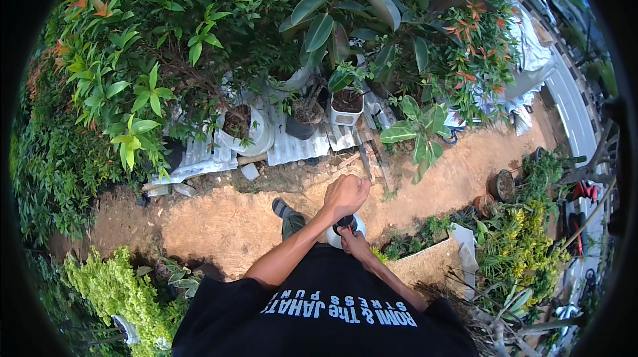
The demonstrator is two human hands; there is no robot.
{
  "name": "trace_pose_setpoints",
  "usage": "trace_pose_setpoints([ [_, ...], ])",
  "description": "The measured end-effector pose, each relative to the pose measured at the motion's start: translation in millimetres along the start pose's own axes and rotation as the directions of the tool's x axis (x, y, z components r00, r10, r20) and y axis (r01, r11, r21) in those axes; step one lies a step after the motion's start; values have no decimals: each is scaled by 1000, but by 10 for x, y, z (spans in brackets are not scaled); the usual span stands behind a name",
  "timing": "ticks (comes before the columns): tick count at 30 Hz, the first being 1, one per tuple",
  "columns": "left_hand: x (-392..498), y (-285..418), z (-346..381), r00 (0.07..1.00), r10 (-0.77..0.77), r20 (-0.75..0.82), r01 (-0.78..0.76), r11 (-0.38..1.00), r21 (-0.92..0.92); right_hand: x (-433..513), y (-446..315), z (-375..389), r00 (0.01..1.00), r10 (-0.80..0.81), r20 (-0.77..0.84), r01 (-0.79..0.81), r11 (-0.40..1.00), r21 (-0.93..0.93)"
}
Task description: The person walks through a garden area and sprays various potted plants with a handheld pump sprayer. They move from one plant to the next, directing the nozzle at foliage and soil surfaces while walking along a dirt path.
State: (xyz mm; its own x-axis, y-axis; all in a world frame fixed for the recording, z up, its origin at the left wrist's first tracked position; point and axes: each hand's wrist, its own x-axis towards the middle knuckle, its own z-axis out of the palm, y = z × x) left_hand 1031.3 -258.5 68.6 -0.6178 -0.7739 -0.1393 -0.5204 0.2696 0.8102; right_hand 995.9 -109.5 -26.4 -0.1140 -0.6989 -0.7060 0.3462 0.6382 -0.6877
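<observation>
A white bottle with a black head (346,224), which looks like a hand pump sprayer, is held close in front of my black T-shirt (319,302). My right hand (353,241) is wrapped around the black head, where a small red part shows. My left hand (347,193) is curled into a fist just beyond the bottle, its wrist passing over the bottle's top. Whatever lies inside that fist is hidden from above. Below, one foot in a dark sandal (281,207) rests on the bare earth path (214,222).
Ahead, leafy shrubs (124,88) overhang corrugated sheets (299,145). On these stand a white square pot (346,108) and a white planting bag (259,130). A broad-leaved plant (421,133) leans over the path. Potted plants (502,185) and a road (573,103) lie right.
</observation>
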Motion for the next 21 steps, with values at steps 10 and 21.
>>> trace_pose_setpoints([
  [10,-134,-418,527,1000,-6,-17,6,1000,3,105,130,-71,997,-75,1,75,997,7],
  [21,131,-316,223,995,-22,102,23,1000,-2,198,16,-61,996,-71,-60,70,997,-20],
])
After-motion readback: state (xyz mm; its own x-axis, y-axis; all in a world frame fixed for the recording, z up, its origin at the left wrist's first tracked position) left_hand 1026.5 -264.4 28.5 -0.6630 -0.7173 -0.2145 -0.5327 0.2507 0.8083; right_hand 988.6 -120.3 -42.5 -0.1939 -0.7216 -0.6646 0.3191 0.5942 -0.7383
